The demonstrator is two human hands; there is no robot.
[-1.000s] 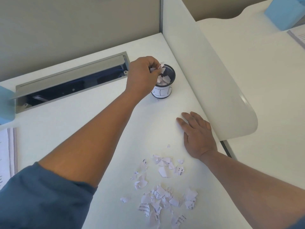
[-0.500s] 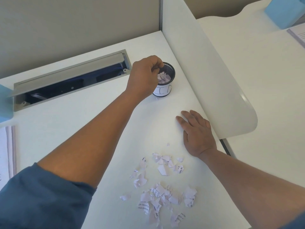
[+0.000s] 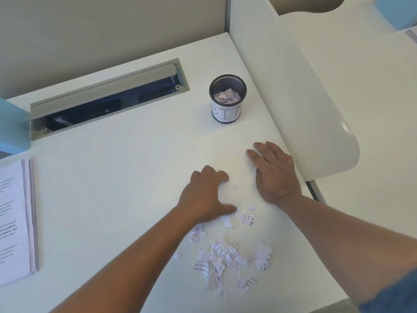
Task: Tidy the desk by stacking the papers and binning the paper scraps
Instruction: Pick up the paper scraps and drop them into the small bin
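The left hand [image 3: 206, 197] was spread over the desk [image 3: 126, 177] with its fingers bent down and its thumb reaching into the far edge of the paper scraps [image 3: 228, 256]; whether it had pinched any piece could not be told. The right hand [image 3: 274, 175] lay flat and empty, fingers straight, just beyond the scraps on their right side. Most scraps lay loose in a heap nearer the person than both hands. The mesh bin [image 3: 227, 99] stood well beyond the scraps, with scraps already inside. The stacked papers [image 3: 15, 222] lay far to the left of the scraps, near the desk's edge.
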